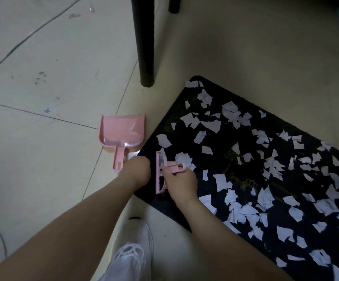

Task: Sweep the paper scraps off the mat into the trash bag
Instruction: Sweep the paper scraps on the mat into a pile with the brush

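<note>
Head view: a pink brush [161, 173] is gripped by its handle in the right hand [179, 184], fingers closed, over the dark mat [221, 142]. Left hand [137, 170] at the mat's edge; finger state cannot be told. Paper scraps [266, 179] are scattered across the mat. A dustpan [122, 131] lies beside it on the tiled floor [42, 98], a black table leg [144, 41] beyond.

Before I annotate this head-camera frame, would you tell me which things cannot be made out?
- Trash bag: none appears in the head view.
- Left hand: fingers face away at the mat corner; grip unclear.
- Brush: bristles face down, hidden by its pink body and the right hand.
- Mat: cut off by the right and bottom edges.
</note>
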### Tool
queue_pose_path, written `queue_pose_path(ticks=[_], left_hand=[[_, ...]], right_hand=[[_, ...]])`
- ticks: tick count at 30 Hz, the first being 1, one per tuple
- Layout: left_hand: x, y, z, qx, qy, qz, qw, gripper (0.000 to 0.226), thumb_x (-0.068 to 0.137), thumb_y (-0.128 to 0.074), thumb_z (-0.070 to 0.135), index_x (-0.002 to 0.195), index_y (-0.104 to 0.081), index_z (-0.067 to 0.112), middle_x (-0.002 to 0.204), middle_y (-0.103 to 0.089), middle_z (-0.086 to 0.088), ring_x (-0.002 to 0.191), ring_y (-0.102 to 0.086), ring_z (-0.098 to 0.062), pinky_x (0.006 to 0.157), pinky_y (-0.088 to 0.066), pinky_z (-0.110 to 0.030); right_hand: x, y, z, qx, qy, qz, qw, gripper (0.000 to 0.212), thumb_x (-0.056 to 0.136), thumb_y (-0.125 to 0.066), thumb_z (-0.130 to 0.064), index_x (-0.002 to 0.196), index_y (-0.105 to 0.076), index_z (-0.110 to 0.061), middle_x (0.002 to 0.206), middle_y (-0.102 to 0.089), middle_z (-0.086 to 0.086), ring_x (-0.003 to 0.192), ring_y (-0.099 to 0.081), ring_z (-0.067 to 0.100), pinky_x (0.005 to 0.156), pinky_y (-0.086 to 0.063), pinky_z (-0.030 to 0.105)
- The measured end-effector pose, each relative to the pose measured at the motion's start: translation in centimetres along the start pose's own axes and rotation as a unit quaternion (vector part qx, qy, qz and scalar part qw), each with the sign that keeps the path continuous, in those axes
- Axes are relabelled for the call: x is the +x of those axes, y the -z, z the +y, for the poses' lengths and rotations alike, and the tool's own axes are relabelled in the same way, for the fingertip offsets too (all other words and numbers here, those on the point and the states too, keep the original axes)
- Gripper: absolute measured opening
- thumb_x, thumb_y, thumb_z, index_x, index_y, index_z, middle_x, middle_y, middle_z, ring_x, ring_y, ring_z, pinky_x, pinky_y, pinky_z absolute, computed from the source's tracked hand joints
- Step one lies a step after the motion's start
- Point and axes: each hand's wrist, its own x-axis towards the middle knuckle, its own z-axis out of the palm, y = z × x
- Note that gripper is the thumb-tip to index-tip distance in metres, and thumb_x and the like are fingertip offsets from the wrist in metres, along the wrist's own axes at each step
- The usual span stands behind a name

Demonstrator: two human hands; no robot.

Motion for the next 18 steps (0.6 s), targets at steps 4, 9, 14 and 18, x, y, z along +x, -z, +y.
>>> queue_pose_path(ticks=[4, 9, 14, 18], left_hand=[[-0.1, -0.1, 0.2, -0.026, 0.006, 0.001, 1.0, 0.021, 0.09, -0.042, 0.004, 0.071, -0.049, 0.008, 0.079, -0.057, -0.009, 0.095, -0.062, -0.028, 0.071, -0.04, -0.028], [0.2, 0.1, 0.5, -0.037, 0.007, -0.003, 0.999, 0.022, 0.093, -0.041, 0.006, 0.08, -0.058, 0.003, 0.084, -0.061, -0.008, 0.097, -0.062, -0.027, 0.081, -0.046, -0.032], [0.5, 1.2, 1.5, -0.031, 0.014, -0.009, 0.999, 0.027, 0.094, -0.041, 0.007, 0.112, -0.06, 0.001, 0.117, -0.062, -0.013, 0.111, -0.058, -0.028, 0.09, -0.044, -0.033], [0.6, 1.3, 1.8, -0.046, -0.028, -0.01, 0.999, 0.026, 0.092, -0.041, 0.005, 0.111, -0.058, -0.001, 0.118, -0.06, -0.018, 0.11, -0.057, -0.029, 0.089, -0.041, -0.031]], right_hand=[[1.1, 1.4, 0.4, -0.047, -0.017, 0.128, 0.991, 0.032, 0.091, -0.054, -0.031, 0.076, -0.065, -0.005, 0.073, -0.068, 0.008, 0.069, -0.066, 0.024, 0.065, -0.056, 0.038], [1.0, 4.4, -0.4, 0.006, 0.008, 0.262, 0.965, 0.031, 0.089, -0.056, -0.02, 0.061, -0.054, -0.01, 0.057, -0.057, 0.003, 0.053, -0.055, 0.018, 0.052, -0.043, 0.027], [1.2, 2.9, -1.8, 0.088, 0.007, 0.101, 0.991, 0.027, 0.089, -0.059, -0.017, 0.063, -0.052, -0.018, 0.062, -0.057, -0.005, 0.057, -0.055, 0.009, 0.049, -0.04, 0.02], [2.2, 2.4, -0.9, 0.035, -0.028, 0.035, 0.998, 0.031, 0.091, -0.058, -0.022, 0.062, -0.051, -0.015, 0.061, -0.055, -0.004, 0.057, -0.053, 0.012, 0.039, -0.035, 0.014]])
